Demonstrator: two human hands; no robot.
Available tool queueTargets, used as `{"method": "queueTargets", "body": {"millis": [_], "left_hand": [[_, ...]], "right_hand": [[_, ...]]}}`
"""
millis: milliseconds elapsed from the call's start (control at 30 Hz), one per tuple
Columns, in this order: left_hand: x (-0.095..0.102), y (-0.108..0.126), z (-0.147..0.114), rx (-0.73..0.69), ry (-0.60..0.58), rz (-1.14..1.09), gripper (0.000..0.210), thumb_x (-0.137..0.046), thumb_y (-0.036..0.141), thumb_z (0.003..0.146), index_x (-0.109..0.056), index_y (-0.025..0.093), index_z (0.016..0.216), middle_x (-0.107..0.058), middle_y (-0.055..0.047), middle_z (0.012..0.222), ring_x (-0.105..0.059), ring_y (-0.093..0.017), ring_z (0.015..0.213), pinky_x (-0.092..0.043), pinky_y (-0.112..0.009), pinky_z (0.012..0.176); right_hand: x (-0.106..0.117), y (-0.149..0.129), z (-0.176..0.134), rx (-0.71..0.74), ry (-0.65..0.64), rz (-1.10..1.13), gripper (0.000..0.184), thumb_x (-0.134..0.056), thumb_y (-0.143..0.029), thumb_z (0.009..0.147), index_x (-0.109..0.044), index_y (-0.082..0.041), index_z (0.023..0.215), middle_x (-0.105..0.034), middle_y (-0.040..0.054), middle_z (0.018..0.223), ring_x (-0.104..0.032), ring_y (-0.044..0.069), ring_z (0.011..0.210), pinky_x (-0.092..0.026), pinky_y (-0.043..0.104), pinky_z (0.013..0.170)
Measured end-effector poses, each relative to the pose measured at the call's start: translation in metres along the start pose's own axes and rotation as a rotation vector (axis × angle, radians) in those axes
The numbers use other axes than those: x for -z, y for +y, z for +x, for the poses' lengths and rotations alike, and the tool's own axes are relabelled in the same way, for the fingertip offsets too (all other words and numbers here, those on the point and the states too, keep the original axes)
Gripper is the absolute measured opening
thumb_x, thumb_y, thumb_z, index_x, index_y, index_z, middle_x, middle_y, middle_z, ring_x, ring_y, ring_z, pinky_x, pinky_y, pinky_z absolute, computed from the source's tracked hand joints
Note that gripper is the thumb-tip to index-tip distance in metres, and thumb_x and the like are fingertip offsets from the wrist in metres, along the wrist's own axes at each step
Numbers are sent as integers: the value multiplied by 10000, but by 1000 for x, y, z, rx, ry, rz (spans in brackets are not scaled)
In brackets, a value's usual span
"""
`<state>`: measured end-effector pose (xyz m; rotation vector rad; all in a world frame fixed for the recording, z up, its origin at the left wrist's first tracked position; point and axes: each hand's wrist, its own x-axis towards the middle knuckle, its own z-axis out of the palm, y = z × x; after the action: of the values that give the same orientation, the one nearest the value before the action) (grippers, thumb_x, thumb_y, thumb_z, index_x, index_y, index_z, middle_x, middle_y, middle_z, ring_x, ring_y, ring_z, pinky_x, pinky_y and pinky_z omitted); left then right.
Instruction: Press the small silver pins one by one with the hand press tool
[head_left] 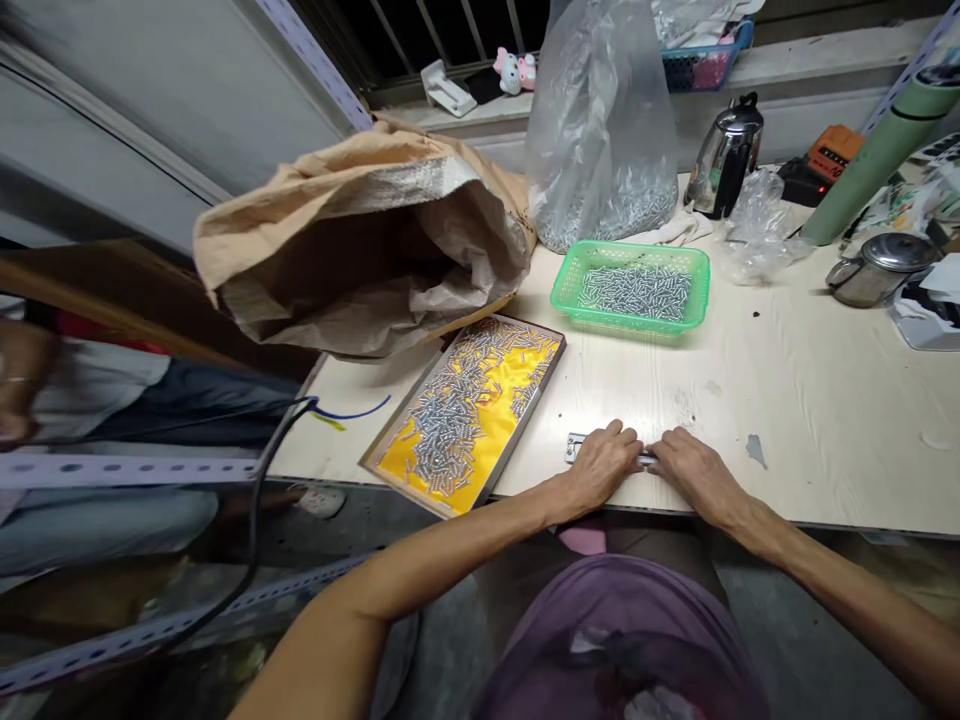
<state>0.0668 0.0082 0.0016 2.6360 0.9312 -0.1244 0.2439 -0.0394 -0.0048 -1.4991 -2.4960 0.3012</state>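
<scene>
Near the table's front edge my left hand [606,465] lies over a small flat metal piece with holes [574,447], its fingers curled down on it. One end of that piece sticks out to the left; the rest is under the hand. Close beside it, my right hand [694,475] has its fingers bent and pressed together at the other end. A thin shiny metal part [646,459] shows in the gap between both hands. Whatever the right fingertips hold is hidden. To the left lies a shallow tray lined with yellow cloth [491,440], strewn with small metal pins [446,425].
A green plastic basket [632,325] holds many more metal pins. Behind it stand a clear bag of metal parts [600,130] and a metal jug [726,155]. A large open paper sack [360,230] leans over the tray. Another person's legs [217,410] show at left.
</scene>
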Motion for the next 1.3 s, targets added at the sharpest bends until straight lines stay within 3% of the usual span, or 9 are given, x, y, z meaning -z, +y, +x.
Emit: {"method": "queueTargets", "body": {"millis": [167,333,533,667,767,900,1033,1133,1300], "left_hand": [[-25,13,-22,2,289,-40,460,-562,282,882,-415,104,1280,-495,-175,1323,-441,-289,1261,-427,-416,1005],[-54,38,-42,-80,388,-97,504,-468,391,925,-369,130,1345,-454,-163,1396,-323,-298,1367,-368,-447,1082],[-53,48,-43,-72,363,-176,509,-450,461,918,-450,117,1293,-517,-164,1340,-361,-273,1350,-316,-461,1118],[-56,49,-42,-38,308,-233,547,-482,484,898,-470,102,1290,-527,-182,1319,-414,-288,1310,-368,-450,1079],[-63,51,-41,5,238,-278,556,-508,500,882,-507,100,1268,-590,-169,1238,-523,-290,1201,-436,-417,1009],[-68,52,-39,17,193,-240,560,-465,501,903,-509,85,1276,-597,-168,1235,-556,-288,1156,-433,-409,999],[-65,52,-38,-1,205,-151,562,-452,491,913,-487,69,1283,-605,-166,1218,-564,-266,1140,-431,-377,999],[-57,50,-39,-48,278,-56,545,-435,498,916,-506,69,1245,-578,-150,1258,-507,-256,1205,-377,-358,1055],[-43,48,-45,-75,367,130,527,-339,504,943,-510,102,1238,-505,-111,1342,-368,-239,1321,-250,-365,1135]], "right_hand": [[20,17,3,38,-68,127,466,-607,-419,823,-518,-169,1207,-589,113,1004,-526,262,941,-474,389,782],[17,33,21,14,-28,93,272,-444,-320,913,-598,-194,1098,-602,113,988,-522,257,934,-443,401,801],[19,25,51,-64,49,-124,179,-475,-230,890,-649,-187,883,-608,117,907,-483,257,862,-382,368,704],[17,-17,66,228,-86,-67,126,-557,-228,864,-664,-221,929,-607,83,1001,-468,232,938,-358,339,726],[3,-47,74,466,-246,-75,79,-598,-226,843,-670,-220,812,-604,64,988,-449,235,998,-342,339,732],[-17,-64,86,592,-272,-141,98,-588,-176,834,-645,-174,755,-603,83,936,-448,227,990,-331,344,738],[-24,-71,97,603,-171,-122,131,-526,-98,851,-620,-162,787,-615,53,796,-480,184,810,-331,324,698],[-9,-60,107,571,59,-52,161,-483,-99,867,-601,-171,783,-601,38,736,-470,171,720,-341,311,685],[55,22,143,370,486,-72,324,-344,-266,957,-625,-140,855,-611,98,786,-493,195,776,-370,314,704]]}}
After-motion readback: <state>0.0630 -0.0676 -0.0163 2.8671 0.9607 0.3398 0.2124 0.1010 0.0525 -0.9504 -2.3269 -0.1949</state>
